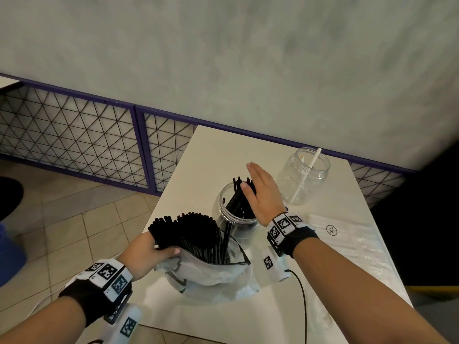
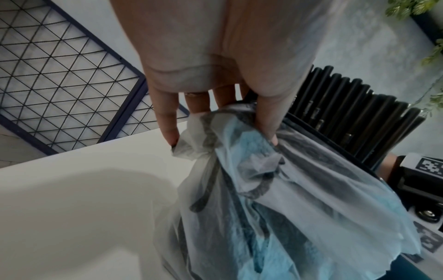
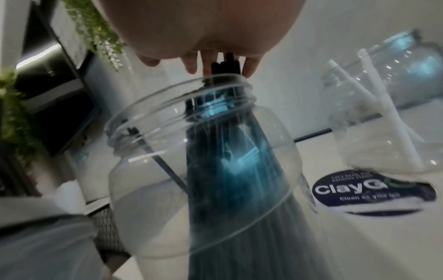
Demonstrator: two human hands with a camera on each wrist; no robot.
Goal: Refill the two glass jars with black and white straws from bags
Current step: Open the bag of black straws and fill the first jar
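Observation:
A clear jar [image 1: 237, 217] in the middle of the white table [image 1: 218, 155] holds a bunch of black straws [image 1: 239, 202] leaning to its right side. My right hand [image 1: 260, 189] lies flat and open on their top ends; in the right wrist view the fingertips [image 3: 249, 68] touch the black straws [image 3: 225, 66] above the jar [image 3: 148, 170]. My left hand [image 1: 149, 254] grips the rim of a translucent bag [image 1: 213, 271] full of black straws [image 1: 196, 232], just in front of the jar. Its fingers [image 2: 268, 117] pinch the crumpled bag [image 2: 275, 189]. A second jar [image 1: 304, 177] at the right holds one white straw [image 1: 308, 175].
A clear packet of white straws [image 1: 347, 237] marked XL lies at the table's right. A dark round sticker [image 3: 374, 191] sits on the table between the jars. The table's left edge drops to a tiled floor [image 1: 74, 219]; a purple-framed mesh fence [image 1: 74, 135] and a grey wall stand behind.

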